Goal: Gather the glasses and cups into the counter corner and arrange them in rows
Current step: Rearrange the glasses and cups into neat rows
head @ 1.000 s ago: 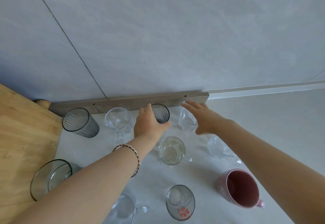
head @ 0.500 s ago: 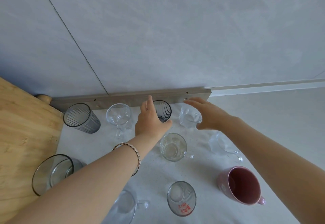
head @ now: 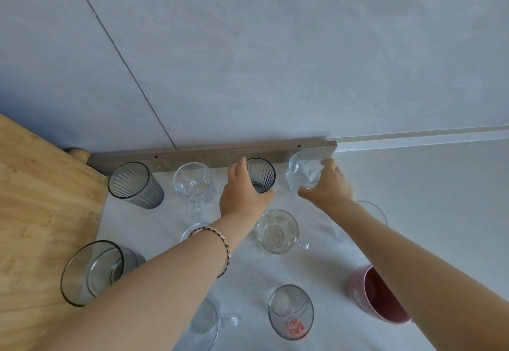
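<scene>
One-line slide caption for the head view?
Left hand grips a ribbed grey glass, right hand a clear glass, both in the back row by the wall.

I see a back row by the wall: grey ribbed tumbler (head: 135, 185), clear mug (head: 192, 184), second grey tumbler (head: 262, 176), clear glass (head: 302, 172); pink mug (head: 382, 299) well apart.

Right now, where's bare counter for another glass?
Bare counter: right of the grey wall strip; between the clear handled mug and red-printed glass. Crowded: back row; left hand grips the grey ribbed tumbler, right hand the clear glass.
</scene>
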Demonstrator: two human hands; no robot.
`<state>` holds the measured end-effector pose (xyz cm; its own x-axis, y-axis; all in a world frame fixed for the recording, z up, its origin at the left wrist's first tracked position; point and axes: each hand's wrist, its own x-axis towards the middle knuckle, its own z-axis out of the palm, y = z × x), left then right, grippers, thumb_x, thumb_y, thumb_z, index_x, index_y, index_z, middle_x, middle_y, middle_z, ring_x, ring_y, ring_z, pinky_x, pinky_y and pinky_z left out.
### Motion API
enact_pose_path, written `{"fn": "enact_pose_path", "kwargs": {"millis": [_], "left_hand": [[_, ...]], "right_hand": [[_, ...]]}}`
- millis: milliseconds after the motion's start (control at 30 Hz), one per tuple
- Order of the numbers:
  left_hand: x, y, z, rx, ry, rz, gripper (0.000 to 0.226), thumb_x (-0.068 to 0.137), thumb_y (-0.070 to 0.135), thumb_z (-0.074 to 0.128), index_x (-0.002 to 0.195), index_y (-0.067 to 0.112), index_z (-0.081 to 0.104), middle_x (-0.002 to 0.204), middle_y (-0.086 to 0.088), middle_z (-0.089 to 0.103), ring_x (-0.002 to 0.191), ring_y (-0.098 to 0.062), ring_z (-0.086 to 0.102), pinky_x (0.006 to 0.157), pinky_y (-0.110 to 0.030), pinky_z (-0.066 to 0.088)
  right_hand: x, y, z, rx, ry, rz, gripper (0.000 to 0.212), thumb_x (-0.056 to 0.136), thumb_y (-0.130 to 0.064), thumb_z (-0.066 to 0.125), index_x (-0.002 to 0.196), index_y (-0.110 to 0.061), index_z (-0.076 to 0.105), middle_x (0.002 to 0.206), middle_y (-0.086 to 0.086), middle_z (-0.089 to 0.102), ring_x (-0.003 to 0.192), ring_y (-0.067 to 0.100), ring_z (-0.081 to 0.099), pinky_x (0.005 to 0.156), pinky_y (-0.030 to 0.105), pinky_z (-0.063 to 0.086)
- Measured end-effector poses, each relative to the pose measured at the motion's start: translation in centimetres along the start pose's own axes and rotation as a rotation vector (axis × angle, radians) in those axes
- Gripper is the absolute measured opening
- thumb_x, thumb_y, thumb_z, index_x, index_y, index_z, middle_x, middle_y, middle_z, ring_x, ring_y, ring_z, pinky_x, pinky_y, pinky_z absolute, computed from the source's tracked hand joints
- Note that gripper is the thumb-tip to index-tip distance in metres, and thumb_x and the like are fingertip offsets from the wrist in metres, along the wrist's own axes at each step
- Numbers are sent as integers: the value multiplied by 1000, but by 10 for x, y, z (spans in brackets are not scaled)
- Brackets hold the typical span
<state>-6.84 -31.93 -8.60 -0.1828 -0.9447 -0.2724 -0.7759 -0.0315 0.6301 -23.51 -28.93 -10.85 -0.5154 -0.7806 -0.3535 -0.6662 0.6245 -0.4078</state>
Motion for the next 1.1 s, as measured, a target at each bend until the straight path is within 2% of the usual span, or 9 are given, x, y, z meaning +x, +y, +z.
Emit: {"fn": "enact_pose_path", "kwargs": {"millis": [133, 233, 467, 567, 667, 767, 900, 1000, 1100], "left_hand": [[1, -2, 1, 7, -2, 0, 85, 81, 34, 67, 148, 18, 18, 152, 0, 24, 128, -25, 46, 94, -36, 46], [1, -3, 2, 10, -5, 2, 85, 81, 34, 67, 148, 18, 17, 153, 0, 24, 128, -24, 46, 94, -37, 47], [2, -4, 2, 27, -17, 3, 87, 81, 34, 67, 149, 18, 15, 154, -1, 21, 126, -26, 48, 93, -37, 49], [1, -1, 0, 52, -75, -24, 97, 79, 36, 68, 150, 22, 3, 156, -3, 12, 122, -27, 51, 86, -37, 50], [-9, 1, -12, 102, -113, 1, 99, 77, 40, 69, 149, 26, 2, 153, -3, 10, 122, -27, 50, 84, -36, 49], [-35, -11, -38, 113, -11, 169, 61, 86, 31, 59, 140, 23, 32, 143, 4, 34, 122, -18, 49, 85, -33, 46], [-72, -60, -80, 65, 258, 220, 45, 83, 18, 60, 127, 13, 53, 129, -4, 55, 119, -24, 54, 94, -35, 45], [-86, -109, -110, 180, 364, 44, 58, 76, 21, 66, 128, 4, 50, 131, -16, 52, 124, -34, 48, 100, -43, 42], [-99, -146, -135, 235, 285, -222, 83, 75, 35, 70, 143, 8, 29, 148, -15, 30, 137, -33, 31, 107, -43, 35]], "right_hand": [[-1, 0, 1, -20, -18, -151, 103, 75, -35, 75, 150, -26, 5, 154, -1, 22, 115, 27, 57, 78, 33, 50], [1, -2, -3, 3, 25, -150, 92, 75, -43, 74, 148, -27, 20, 148, 0, 35, 121, 25, 53, 89, 34, 48], [2, 11, -10, 18, 44, -79, 90, 72, -35, 78, 146, -24, 27, 137, 6, 46, 115, 26, 56, 79, 29, 44], [-1, 8, -13, -68, -3, -52, 93, 74, -37, 74, 148, -28, 18, 144, 5, 37, 117, 27, 55, 79, 32, 45], [-13, 0, -21, -225, -78, -4, 104, 72, -40, 74, 150, -31, 6, 155, 4, 17, 132, 30, 39, 95, 40, 44], [-38, -21, -28, -256, 30, -115, 81, 79, -34, 67, 146, -22, 24, 151, 6, 27, 135, 29, 33, 104, 40, 37], [-90, -64, -24, -127, -29, -267, 41, 86, -28, 57, 126, -21, 55, 126, -1, 60, 118, 21, 54, 95, 31, 45], [-125, -92, -3, -127, -191, -341, 43, 86, -33, 58, 128, -21, 54, 129, -1, 59, 118, 19, 56, 99, 32, 46], [-143, -113, 32, -231, -278, -340, 79, 80, -50, 63, 143, -16, 29, 141, 7, 41, 127, 27, 48, 101, 40, 44]]}}
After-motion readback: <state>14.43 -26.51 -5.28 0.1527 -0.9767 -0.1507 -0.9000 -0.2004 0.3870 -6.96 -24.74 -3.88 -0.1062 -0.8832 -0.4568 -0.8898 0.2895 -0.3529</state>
